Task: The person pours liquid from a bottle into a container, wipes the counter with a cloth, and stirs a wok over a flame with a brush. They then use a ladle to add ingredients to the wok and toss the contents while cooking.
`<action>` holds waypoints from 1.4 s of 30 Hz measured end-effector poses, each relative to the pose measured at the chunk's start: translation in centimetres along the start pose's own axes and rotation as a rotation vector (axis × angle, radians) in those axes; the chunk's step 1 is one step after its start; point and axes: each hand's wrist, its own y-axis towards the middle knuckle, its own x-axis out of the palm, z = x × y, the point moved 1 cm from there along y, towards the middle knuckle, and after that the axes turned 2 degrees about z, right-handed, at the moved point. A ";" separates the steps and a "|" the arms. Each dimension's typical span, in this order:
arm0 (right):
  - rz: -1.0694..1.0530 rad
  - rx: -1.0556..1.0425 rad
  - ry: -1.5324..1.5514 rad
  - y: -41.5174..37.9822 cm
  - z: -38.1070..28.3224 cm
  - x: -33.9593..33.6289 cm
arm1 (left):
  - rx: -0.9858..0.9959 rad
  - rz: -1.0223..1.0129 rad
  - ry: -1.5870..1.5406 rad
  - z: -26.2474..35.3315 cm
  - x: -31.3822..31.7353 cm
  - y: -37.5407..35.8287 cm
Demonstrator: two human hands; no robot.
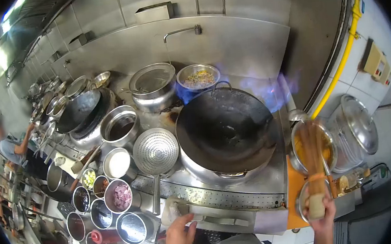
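My right hand (323, 213) grips a bamboo wok brush (316, 183) by its pale handle, bristles pointing up and smeared by motion. The brush passes in front of a steel pot of yellowish oil (299, 148) and a smaller bowl (300, 202). My left hand (180, 238) is low at the stove's front edge, thumb and fingers apart and nothing seen in it. Just above it lies a folded cloth (176, 210), beside a metal bar handle (225, 221). A large black wok (226, 128) sits on the burner between and beyond my hands, with a little liquid at its bottom.
Blue flames (272, 92) rise behind the wok's right side. A perforated strainer (156, 151) lies left of the wok. Several ingredient pots, including chopped onion (119, 196), crowd the left. A person (11, 145) stands far left. A yellow gas hose (341, 65) runs down the right wall.
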 end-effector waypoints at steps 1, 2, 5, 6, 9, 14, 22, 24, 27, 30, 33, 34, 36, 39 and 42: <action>0.047 -0.074 -0.035 1.5 -0.4 2.5 | 0.004 -0.002 -0.018 0.2 0.3 0.9; 0.090 -0.149 -0.069 3.5 -0.5 4.5 | 0.115 -0.009 -0.040 0.9 1.0 2.5; 0.123 -0.339 -0.484 14.5 0.9 4.7 | 0.417 0.032 -0.074 3.8 4.0 7.8; 0.284 -0.327 -0.844 16.9 1.1 8.5 | 0.477 0.061 -0.072 5.0 5.4 9.4; 0.310 -0.356 -1.716 27.7 7.1 10.4 | 0.501 0.044 0.015 6.3 9.5 11.7; -0.392 0.092 -1.593 26.6 15.1 11.9 | 0.451 -0.054 0.199 5.6 11.4 13.0; 0.423 -0.251 -1.926 29.7 11.1 9.4 | 0.465 -0.120 0.203 5.8 10.7 13.8; 0.008 -0.165 -1.892 28.9 14.6 9.9 | 0.474 -0.148 0.180 5.3 10.8 13.6; -0.523 0.320 -1.149 24.8 15.0 11.9 | 0.501 -0.161 0.150 4.4 10.3 14.3; -0.298 0.139 -1.805 26.7 9.5 8.6 | 0.527 -0.187 0.156 3.9 9.9 14.2; 0.241 -0.269 -2.051 28.2 10.0 7.6 | 0.521 -0.146 0.098 3.9 10.0 13.9; 0.482 -0.426 -1.948 28.7 10.2 7.8 | 0.519 -0.136 0.096 3.9 10.1 14.1; 0.081 -0.238 -2.004 29.0 12.9 8.1 | 0.499 -0.133 0.123 3.8 10.5 13.4; -0.500 0.226 -1.554 23.2 11.5 13.7 | 0.479 -0.148 0.134 4.4 10.3 13.6; -0.441 0.475 -1.437 26.0 7.9 8.9 | 0.489 -0.080 0.073 4.2 10.3 13.2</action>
